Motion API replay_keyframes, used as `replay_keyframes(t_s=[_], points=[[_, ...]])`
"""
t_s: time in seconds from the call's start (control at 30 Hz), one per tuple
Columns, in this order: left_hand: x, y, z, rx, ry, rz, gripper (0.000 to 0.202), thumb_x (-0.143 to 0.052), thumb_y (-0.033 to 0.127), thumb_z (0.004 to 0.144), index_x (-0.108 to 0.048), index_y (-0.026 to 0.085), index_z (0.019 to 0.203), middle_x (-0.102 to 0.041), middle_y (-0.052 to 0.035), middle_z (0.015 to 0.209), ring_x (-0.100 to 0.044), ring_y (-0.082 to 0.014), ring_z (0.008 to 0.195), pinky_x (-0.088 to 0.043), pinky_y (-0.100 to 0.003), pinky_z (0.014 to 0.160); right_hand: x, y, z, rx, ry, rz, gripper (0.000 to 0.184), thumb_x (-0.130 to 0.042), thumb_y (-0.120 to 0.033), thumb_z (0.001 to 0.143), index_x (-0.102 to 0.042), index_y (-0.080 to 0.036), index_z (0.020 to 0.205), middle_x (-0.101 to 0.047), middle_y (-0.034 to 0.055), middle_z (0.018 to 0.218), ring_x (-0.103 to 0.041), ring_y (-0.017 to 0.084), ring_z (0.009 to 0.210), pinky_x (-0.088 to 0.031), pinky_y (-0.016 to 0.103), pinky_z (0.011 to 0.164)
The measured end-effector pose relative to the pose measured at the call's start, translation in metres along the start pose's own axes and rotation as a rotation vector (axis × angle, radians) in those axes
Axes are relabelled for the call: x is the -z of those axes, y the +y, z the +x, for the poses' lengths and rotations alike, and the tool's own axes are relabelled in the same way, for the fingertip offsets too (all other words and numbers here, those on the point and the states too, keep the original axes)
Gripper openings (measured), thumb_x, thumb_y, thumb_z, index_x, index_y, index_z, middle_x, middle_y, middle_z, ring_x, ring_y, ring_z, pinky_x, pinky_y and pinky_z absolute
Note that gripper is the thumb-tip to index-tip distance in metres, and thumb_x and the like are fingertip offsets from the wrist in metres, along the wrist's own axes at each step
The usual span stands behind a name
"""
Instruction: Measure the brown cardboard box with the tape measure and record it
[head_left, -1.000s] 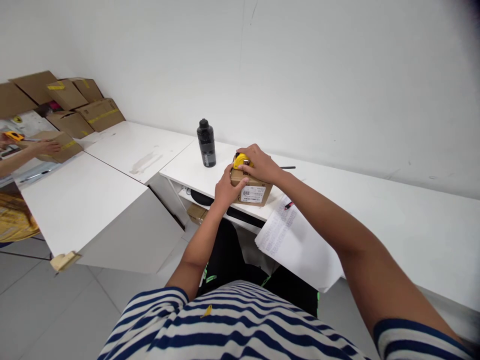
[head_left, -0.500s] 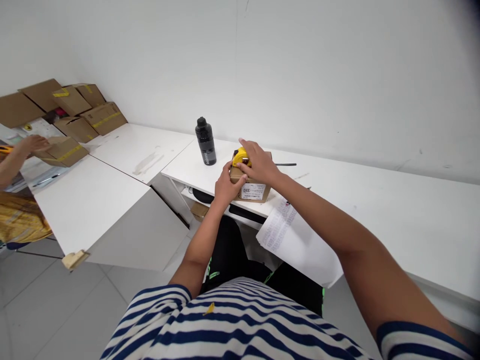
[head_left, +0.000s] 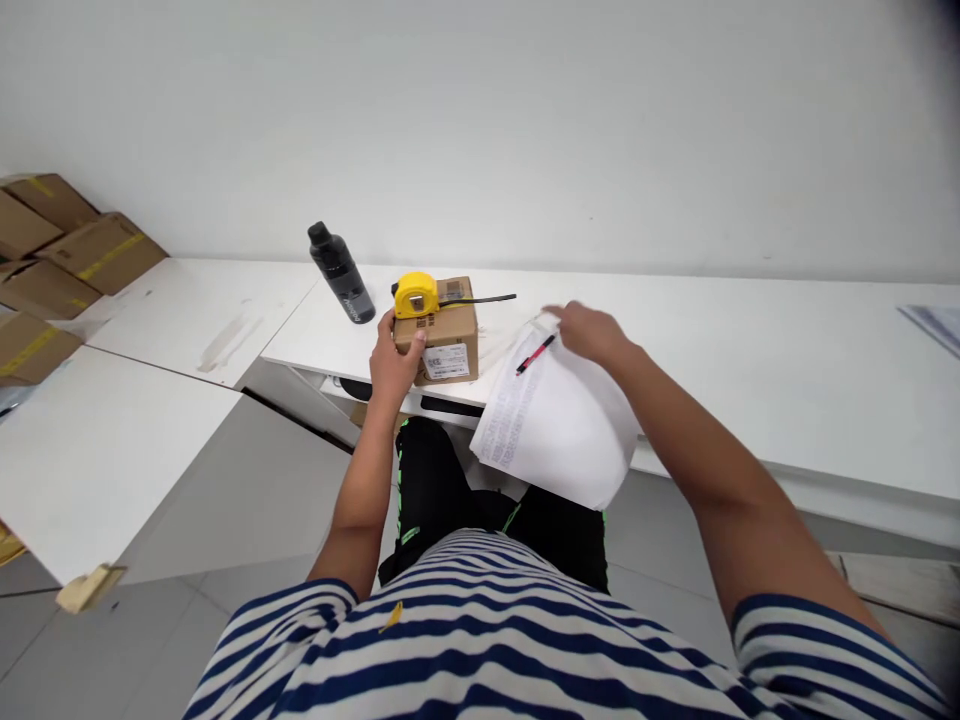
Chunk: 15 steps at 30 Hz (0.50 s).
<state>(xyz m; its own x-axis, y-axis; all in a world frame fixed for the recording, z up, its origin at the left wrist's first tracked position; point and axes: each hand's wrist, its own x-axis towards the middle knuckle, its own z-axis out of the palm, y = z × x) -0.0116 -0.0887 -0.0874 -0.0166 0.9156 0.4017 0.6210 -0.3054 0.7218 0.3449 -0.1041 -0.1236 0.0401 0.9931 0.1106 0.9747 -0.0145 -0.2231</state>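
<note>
A small cardboard box [head_left: 456, 326] with a white label sits near the table's front edge. My left hand [head_left: 394, 362] grips its left front corner, the thumb on the front and the fingers around the side. On top of the box lies a yellow tape measure [head_left: 417, 296], its black strap stretching to the right. My right hand [head_left: 594, 332] is at the top edge of some printed paper sheets [head_left: 570, 425], fingers extended and slightly blurred. Just left of those fingers a red and black pen [head_left: 535, 355] rests on the paper. Whether the fingertips touch the paper is unclear.
A dark bottle [head_left: 343, 275] stands left of the box. Stacked cardboard boxes [head_left: 112, 255] are at the far left. The sheets overhang the white table's [head_left: 750, 350] front edge, above my legs. More paper [head_left: 934, 325] lies at the far right.
My right hand has let go of the tape measure and moved right to the paper. The tape measure now rests on the box. My view has turned right; the pen is uncovered.
</note>
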Motion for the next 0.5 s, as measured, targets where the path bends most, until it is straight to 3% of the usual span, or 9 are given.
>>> replay_keyframes(t_s=[0.03, 0.1, 0.2, 0.27, 0.37, 0.43, 0.5], points=[[0.000, 0.001, 0.000, 0.009, 0.001, 0.035, 0.066, -0.064, 0.051, 0.090, -0.047, 0.030, 0.149, -0.066, -0.0070, 0.142, -0.068, -0.0290, 0.118, -0.052, -0.040, 0.102, -0.007, 0.004, -0.003, 0.026, -0.093, -0.040, 0.049, -0.045, -0.022, 0.094, -0.062, -0.024, 0.139, -0.070, 0.0182, 0.119, -0.070, 0.031, 0.091, -0.051, 0.042, 0.077], [0.000, 0.003, -0.001, 0.017, 0.003, 0.075, 0.066, -0.062, 0.052, 0.091, -0.045, 0.030, 0.150, -0.065, -0.0072, 0.143, -0.068, -0.0284, 0.118, -0.053, -0.040, 0.101, -0.018, 0.006, -0.007, 0.091, -0.160, -0.059, 0.041, -0.049, -0.016, 0.091, -0.071, -0.023, 0.125, -0.072, 0.0164, 0.113, -0.069, 0.028, 0.087, -0.047, 0.039, 0.076], [0.000, 0.004, 0.000, 0.015, 0.011, 0.082, 0.067, -0.061, 0.052, 0.090, -0.044, 0.029, 0.151, -0.065, -0.0081, 0.144, -0.068, -0.0285, 0.120, -0.053, -0.040, 0.101, -0.026, 0.007, -0.013, 0.113, -0.115, -0.031, 0.032, -0.046, -0.016, 0.095, -0.070, -0.020, 0.116, -0.073, 0.0152, 0.106, -0.068, 0.027, 0.091, -0.043, 0.037, 0.081], [-0.001, 0.003, 0.001, 0.020, 0.020, 0.083, 0.067, -0.062, 0.051, 0.090, -0.045, 0.030, 0.151, -0.066, -0.0082, 0.143, -0.069, -0.0283, 0.119, -0.053, -0.040, 0.101, -0.028, 0.011, -0.017, 0.062, -0.047, 0.001, 0.033, -0.038, -0.022, 0.101, -0.065, -0.019, 0.120, -0.073, 0.0142, 0.100, -0.067, 0.026, 0.088, -0.042, 0.036, 0.078], [-0.002, 0.002, 0.002, 0.023, 0.038, 0.089, 0.067, -0.063, 0.052, 0.089, -0.046, 0.029, 0.150, -0.067, -0.0086, 0.142, -0.070, -0.0281, 0.117, -0.054, -0.040, 0.099, -0.034, 0.016, -0.024, -0.142, 0.189, 0.366, 0.035, -0.032, -0.040, 0.106, -0.060, -0.021, 0.115, -0.071, 0.0078, 0.090, -0.064, 0.021, 0.077, -0.044, 0.034, 0.073], [-0.002, 0.001, 0.002, 0.021, 0.048, 0.091, 0.067, -0.063, 0.052, 0.089, -0.046, 0.029, 0.150, -0.066, -0.0089, 0.143, -0.069, -0.0282, 0.117, -0.054, -0.040, 0.099, -0.040, 0.017, -0.028, -0.253, 0.349, 0.718, 0.035, -0.044, -0.054, 0.100, -0.060, -0.023, 0.096, -0.068, 0.0032, 0.082, -0.061, 0.020, 0.077, -0.045, 0.033, 0.074], [-0.002, 0.001, 0.002, 0.023, 0.053, 0.093, 0.068, -0.063, 0.052, 0.089, -0.046, 0.028, 0.150, -0.066, -0.0093, 0.143, -0.069, -0.0281, 0.118, -0.054, -0.039, 0.100, -0.048, 0.016, -0.031, -0.278, 0.399, 0.897, 0.040, -0.051, -0.061, 0.094, -0.058, -0.024, 0.082, -0.063, 0.0008, 0.075, -0.059, 0.019, 0.076, -0.046, 0.034, 0.074]])
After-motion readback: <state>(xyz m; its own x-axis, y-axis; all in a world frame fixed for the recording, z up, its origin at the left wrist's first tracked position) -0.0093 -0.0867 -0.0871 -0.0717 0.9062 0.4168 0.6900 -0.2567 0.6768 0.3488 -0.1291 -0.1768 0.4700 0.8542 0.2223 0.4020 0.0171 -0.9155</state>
